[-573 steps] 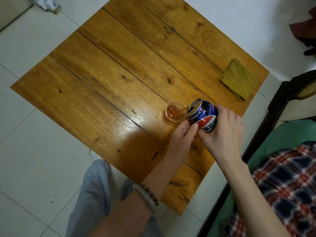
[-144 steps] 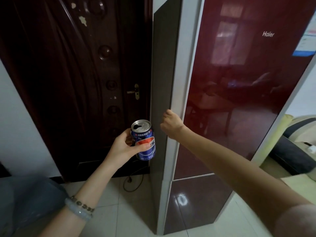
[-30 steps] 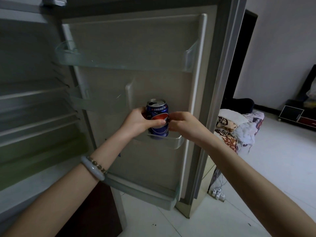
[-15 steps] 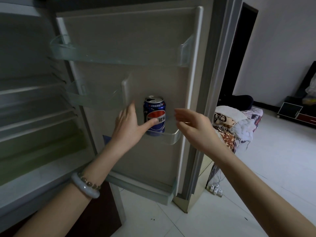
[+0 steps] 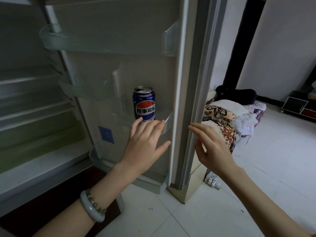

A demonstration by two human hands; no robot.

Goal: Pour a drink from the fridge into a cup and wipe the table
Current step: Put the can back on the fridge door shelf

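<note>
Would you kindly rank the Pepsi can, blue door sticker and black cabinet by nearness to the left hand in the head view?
1. Pepsi can, just above the left hand fingertips.
2. Blue sticker, leftward on the door.
3. Black cabinet, far off to the right.

The left hand (image 5: 145, 146) reaches forward with its back to the camera, fingers straight and spread, thumb out to the right, holding nothing. The right hand (image 5: 213, 151) is raised beside it, apart from it, seen edge-on with its fingers relaxed and empty. The left forearm (image 5: 106, 185) rises from the lower left, the right forearm (image 5: 256, 202) from the lower right.
</note>
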